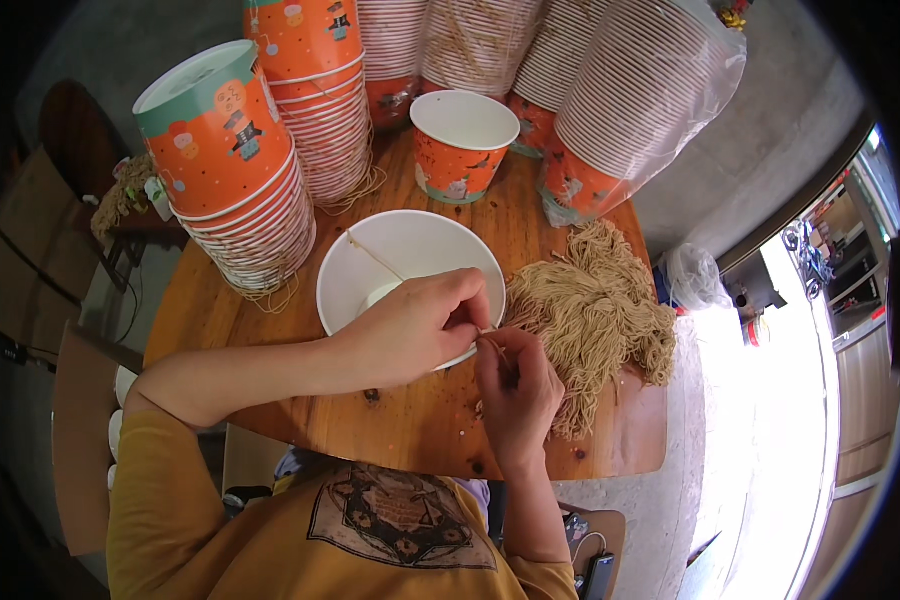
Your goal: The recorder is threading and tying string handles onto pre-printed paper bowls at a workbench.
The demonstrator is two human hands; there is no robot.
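In front of me on the wooden table stands a white paper bucket [420, 232], its wide mouth facing up. A thin tan string [373, 254] runs from its far left rim across the opening toward my left hand [415, 325]. That hand arches over the near right rim, its thumb and finger pinched on the string. Close against it, my right hand [522, 385] pinches the string too, and the fingertips of both hands meet just at the rim. Beside my right hand lies a loose heap of tan strings [605, 315]. The exact knot or loop between the fingers is too small to make out.
Nested orange printed buckets [220, 150] stand on the left, some with strings hanging from them. A single orange bucket [460, 165] sits behind the white one. Plastic-wrapped stacks [630, 100] line the back. A cardboard box [85, 430] is on my left, beyond the wooden table [370, 440].
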